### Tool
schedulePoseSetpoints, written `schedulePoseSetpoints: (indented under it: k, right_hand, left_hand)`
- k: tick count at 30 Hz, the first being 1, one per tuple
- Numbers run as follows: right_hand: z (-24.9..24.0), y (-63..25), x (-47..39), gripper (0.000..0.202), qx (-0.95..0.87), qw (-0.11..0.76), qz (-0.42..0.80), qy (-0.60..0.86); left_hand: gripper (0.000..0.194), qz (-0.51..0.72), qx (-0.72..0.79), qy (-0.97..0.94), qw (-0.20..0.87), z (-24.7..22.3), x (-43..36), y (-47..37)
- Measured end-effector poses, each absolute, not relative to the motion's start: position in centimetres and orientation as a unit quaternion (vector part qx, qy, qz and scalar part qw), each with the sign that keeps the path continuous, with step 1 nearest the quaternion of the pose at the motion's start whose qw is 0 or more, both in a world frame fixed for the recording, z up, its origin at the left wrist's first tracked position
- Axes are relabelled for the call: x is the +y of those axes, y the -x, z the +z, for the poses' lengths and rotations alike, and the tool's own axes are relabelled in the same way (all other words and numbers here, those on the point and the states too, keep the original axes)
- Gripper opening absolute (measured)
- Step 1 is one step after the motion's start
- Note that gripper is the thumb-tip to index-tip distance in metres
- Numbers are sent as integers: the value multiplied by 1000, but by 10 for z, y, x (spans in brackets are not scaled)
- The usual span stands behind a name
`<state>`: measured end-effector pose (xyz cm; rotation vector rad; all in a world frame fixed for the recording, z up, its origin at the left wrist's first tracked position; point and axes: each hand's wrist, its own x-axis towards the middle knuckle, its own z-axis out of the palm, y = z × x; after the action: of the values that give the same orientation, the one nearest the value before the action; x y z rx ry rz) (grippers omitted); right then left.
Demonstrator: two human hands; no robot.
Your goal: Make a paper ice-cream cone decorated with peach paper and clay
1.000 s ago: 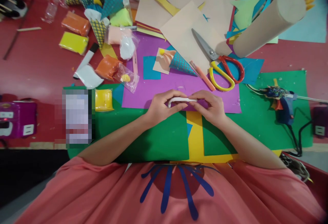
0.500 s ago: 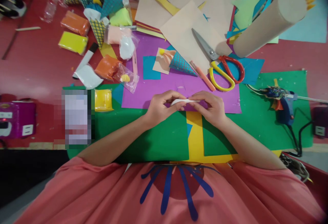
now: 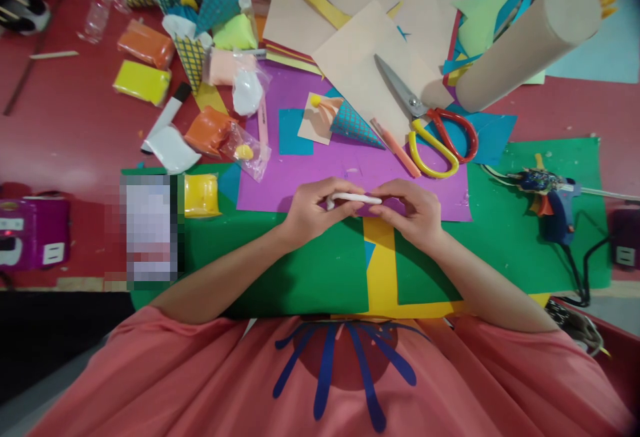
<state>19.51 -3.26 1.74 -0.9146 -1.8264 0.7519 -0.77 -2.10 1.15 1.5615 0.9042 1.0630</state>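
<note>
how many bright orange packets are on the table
2. The upper one lies just beyond the lime-yellow packet; the lower one is beside the white packet. The orange patch by the cones is too hidden to tell.

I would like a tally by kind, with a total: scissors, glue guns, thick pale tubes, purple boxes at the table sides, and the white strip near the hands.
Scissors: 1
Glue gun: 1
Thick pale tube: 1
Purple boxes: 2
White strip: 1
Total: 6
</note>
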Motion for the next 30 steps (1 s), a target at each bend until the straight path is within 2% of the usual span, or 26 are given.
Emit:
schedulePoseSetpoints:
  k: [2, 6, 11, 17, 22, 27, 30]
  right_hand:
    - [17, -195, -33, 20, -740, 468, 303, 376]
    - [18, -195, -32, 9, -755, 474, 266, 367]
    - [18, -196, -33, 8, -747, 470, 273, 382]
    - [14, -196, -33, 35, -712, 478, 353, 374]
    - [19, -197, -31, 11, -756, 451, 298, 369]
    - [23, -197, -33, 10, -747, 444, 296, 396]
    - [23, -197, -35, 17, -731, 443, 319, 410]
  left_hand:
    - [27, 442, 398, -623, 507, 11, -22, 7]
    - [25, 452, 394, -602, 528, 12, -22, 6]
    - [27, 443, 386, -600, 544, 14, -21, 5]
    - [33, 431, 414, -607, 524, 13, -22, 7]
    - [31, 430, 385, -622, 529, 12, -21, 6]
    - [28, 433, 378, -624, 530, 14, -21, 6]
    - [32, 426, 394, -619, 530, 14, -22, 6]
